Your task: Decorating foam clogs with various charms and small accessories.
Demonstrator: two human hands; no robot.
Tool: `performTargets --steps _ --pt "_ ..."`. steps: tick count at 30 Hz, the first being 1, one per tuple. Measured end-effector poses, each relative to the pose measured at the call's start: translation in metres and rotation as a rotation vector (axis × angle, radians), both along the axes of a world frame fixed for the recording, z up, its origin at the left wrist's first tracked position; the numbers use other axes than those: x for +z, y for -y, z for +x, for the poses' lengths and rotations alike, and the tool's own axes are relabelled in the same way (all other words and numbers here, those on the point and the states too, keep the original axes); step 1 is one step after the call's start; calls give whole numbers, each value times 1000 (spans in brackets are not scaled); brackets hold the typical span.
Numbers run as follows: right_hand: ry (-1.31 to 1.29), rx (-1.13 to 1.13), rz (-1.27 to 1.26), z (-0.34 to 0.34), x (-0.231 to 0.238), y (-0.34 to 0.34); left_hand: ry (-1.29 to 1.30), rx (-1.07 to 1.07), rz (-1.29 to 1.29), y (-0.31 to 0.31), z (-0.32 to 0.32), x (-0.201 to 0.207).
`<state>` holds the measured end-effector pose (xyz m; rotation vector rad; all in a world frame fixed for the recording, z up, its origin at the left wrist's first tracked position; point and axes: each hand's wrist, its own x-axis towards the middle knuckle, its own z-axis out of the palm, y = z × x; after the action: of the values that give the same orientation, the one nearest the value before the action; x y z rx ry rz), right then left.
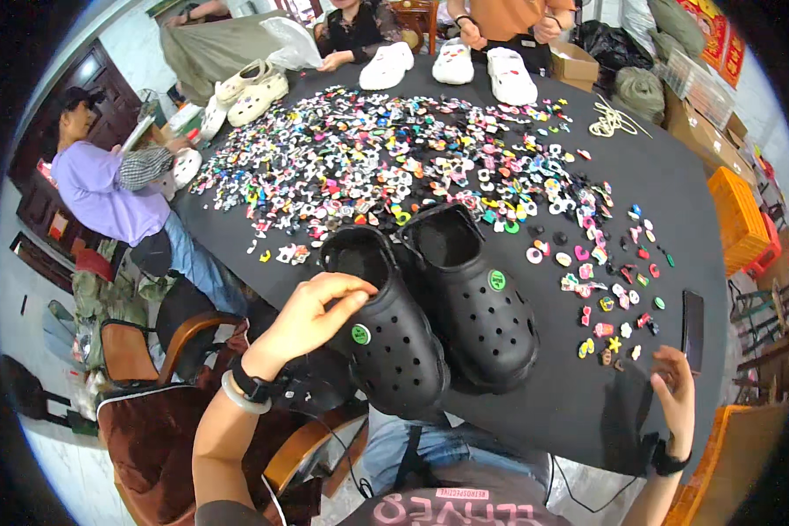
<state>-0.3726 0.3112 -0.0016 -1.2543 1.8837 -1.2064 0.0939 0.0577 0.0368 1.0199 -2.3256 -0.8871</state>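
Note:
Two black clogs with round holes stand side by side at the table's near edge, toes toward me. My left hand (316, 314) has its thumb and fingers closed at the opening of the left clog (396, 351). A round green charm sits on that clog, and another on the right clog (478, 320). My right hand (675, 399) is raised by the table's near right edge, fingers loosely bent and apart, nothing visible in them. Closest to it are a black phone (693, 331) and a loose group of small shoe charms (614, 344).
A large heap of colourful charms (394, 158) covers the middle of the black table (666, 210). White clogs (511, 77) stand along the far edge, where other people work. A person in purple (114, 188) holds a white clog at left. Orange crates (736, 210) stand at right.

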Motion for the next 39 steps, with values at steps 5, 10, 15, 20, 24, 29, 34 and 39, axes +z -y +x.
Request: performTargets --steps 5,10,15,20,24,29,34,39 --pt "-1 30 187 -17 -11 14 -189 44 313 7 0 4" --pt "-240 171 86 -25 -12 29 -113 28 401 11 -14 7" --pt "-475 155 188 -29 -15 46 48 55 405 20 -33 5" --pt "-395 164 160 -20 -14 51 29 97 295 24 -38 -5" --pt "110 61 225 1 -1 43 -22 103 362 31 -34 -8" --pt "426 223 126 49 4 48 -190 96 486 36 -34 -4" --pt "477 435 -29 102 19 82 -109 8 406 42 -28 -10" --pt "129 559 -65 161 41 123 -77 9 470 38 -29 -5"
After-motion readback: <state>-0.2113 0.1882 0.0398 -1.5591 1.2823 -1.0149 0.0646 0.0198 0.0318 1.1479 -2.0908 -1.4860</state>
